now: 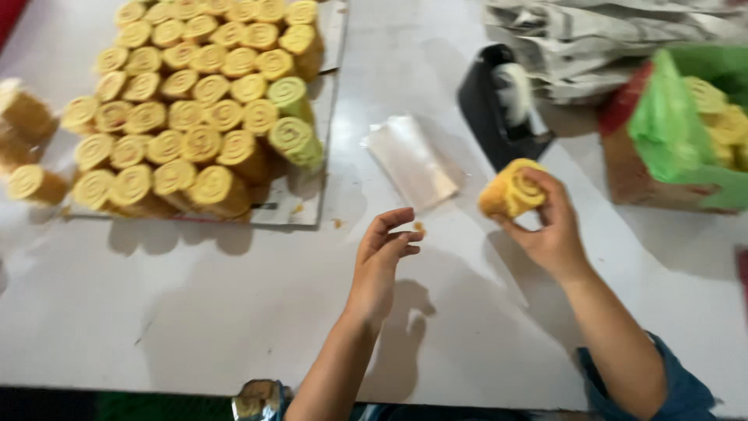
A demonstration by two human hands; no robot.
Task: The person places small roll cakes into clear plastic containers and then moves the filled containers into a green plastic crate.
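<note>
My right hand (552, 231) holds a yellow swirl roll cake (510, 189) a little above the white table (195, 312). My left hand (379, 261) hovers to its left with fingers curled and apart, holding nothing. A small stack of clear plastic wrappers (411, 162) lies just beyond the left hand. A black tape dispenser (495, 105) stands behind the held roll. On the far left, a flat board (304, 204) carries several rows of stacked swirl rolls (187, 101), mostly yellow with a few greenish ones.
A brown box lined with a green plastic bag (670, 132) holds several yellow rolls at the right. Crumpled newspaper (600, 39) lies behind it. A few loose rolls (31, 148) sit at the left edge. Crumbs dot the table near the board.
</note>
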